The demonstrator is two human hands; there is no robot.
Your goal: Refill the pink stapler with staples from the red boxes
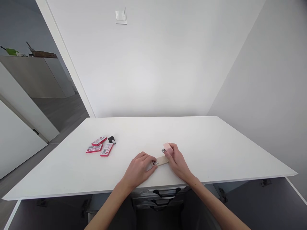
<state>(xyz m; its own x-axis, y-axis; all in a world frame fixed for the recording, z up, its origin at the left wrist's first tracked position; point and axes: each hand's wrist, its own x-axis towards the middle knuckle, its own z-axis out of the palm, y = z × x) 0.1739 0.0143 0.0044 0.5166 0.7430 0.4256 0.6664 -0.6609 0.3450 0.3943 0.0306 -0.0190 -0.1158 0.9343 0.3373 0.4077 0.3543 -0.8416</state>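
My left hand [139, 166] is closed on the left end of a flat beige strip [163, 160], which lies at the table's front part. A black-and-white patterned patch [155, 162] shows on that end, between thumb and fingers. My right hand [177, 162] pinches a small pale pink block [168, 148] just above the strip's right end. From the block's left side sticks out a small shiny metal piece [163, 150]. What kind of thing the block is, I cannot tell. The right fingers partly hide the strip's far end.
Several small red-and-white boxes, one a box [106, 149] near the front, lie on the left of the white table [192, 134]. Beside them is a black rounded object [111, 139] with a metal end. Black-handled drawers [166, 192] sit under the front edge; a wall stands behind.
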